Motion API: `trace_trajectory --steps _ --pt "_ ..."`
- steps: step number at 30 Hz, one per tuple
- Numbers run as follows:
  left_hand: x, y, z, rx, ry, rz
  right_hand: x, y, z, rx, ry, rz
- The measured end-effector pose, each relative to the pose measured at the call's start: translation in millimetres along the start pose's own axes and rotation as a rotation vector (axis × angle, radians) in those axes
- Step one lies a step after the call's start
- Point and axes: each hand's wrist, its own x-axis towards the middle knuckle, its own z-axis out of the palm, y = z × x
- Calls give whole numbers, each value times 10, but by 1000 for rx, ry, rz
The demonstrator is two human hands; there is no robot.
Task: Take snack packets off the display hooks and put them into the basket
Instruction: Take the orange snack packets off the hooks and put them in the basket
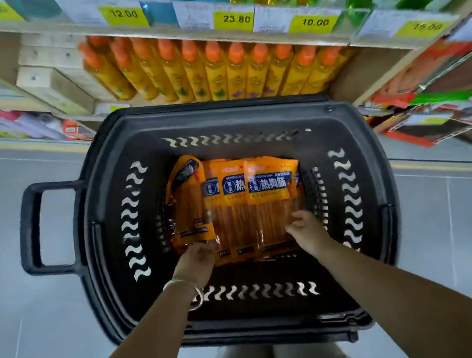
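Black basket (365,187), one loop handle (29,228) on its left side. Left hand (198,256): fingers curled round the near end of the leftmost packet (190,205), which leans on its edge. Orange snack packets (234,210): four counted, side by side on the basket bottom, long axes running away from the person, blue labels at the far end. Right hand (303,227): fingers bent onto the near end of the rightmost packet (273,203); a grip cannot be confirmed. Behind, a shelf (58,71) carrying four yellow price tags (235,19).

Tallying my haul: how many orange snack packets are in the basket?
4 packets in the basket: one tilted at left, three overlapping flat beside it; more may be hidden beneath.
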Motion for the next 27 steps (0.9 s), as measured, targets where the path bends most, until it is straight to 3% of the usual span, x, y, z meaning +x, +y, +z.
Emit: trace_trajectory --steps 7,13,16,19,23,27 --pt "319 -105 164 -131 -49 -47 800 228 176 134 177 75" --pt "441 -131 79 -231 -57 -27 1139 297 291 307 46 98" --pt "491 -134 49 -220 -55 -67 1114 340 405 239 137 134" --pt "498 -138 50 -206 -74 -82 957 340 504 323 187 117" --pt "456 -132 63 -238 -41 -89 601 240 487 317 115 25" --pt "431 -88 53 -378 -46 -72 239 60 341 327 -62 -114"
